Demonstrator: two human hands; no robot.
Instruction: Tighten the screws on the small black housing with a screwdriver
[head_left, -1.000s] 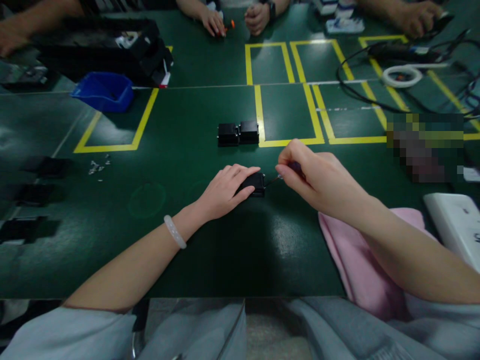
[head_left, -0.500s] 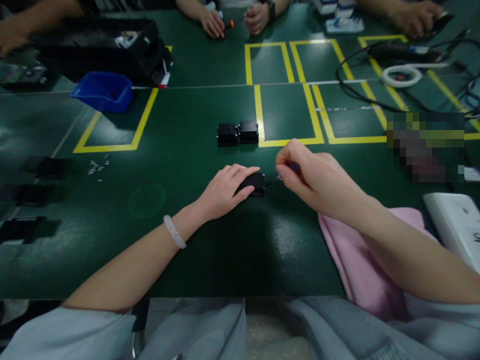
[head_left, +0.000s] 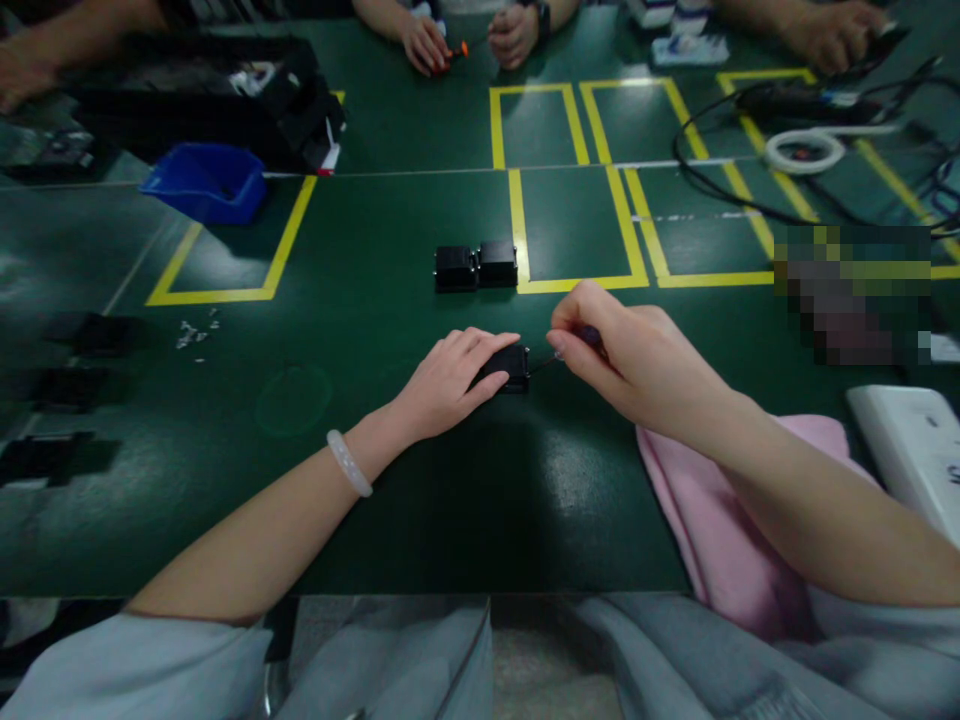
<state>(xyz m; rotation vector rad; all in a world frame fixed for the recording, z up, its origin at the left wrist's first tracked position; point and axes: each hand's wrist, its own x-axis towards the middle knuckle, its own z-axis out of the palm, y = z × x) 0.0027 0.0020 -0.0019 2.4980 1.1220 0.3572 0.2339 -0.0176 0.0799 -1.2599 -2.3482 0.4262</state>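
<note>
My left hand (head_left: 454, 385) is closed around a small black box-shaped part (head_left: 514, 366), pinning it to the green table between thumb and fingers. From the right, my right hand (head_left: 611, 345) grips a screwdriver (head_left: 590, 335) whose handle is mostly hidden in the fingers. Its thin shaft reaches left to the right end of the black part, where small shiny screws show. Beyond my hands, two similar black parts (head_left: 475, 265) stand side by side.
Loose small screws (head_left: 196, 332) lie to the left, near several black parts (head_left: 67, 390). Farther back are a blue bin (head_left: 206, 185) and a black crate (head_left: 195, 105). A pink cloth (head_left: 739, 520) and white power strip (head_left: 911, 450) sit right. Co-workers' hands (head_left: 427, 45) show across the table.
Hardly anything differs. My right hand has shifted very slightly on the screwdriver; my left hand and the black part stay where they were.
</note>
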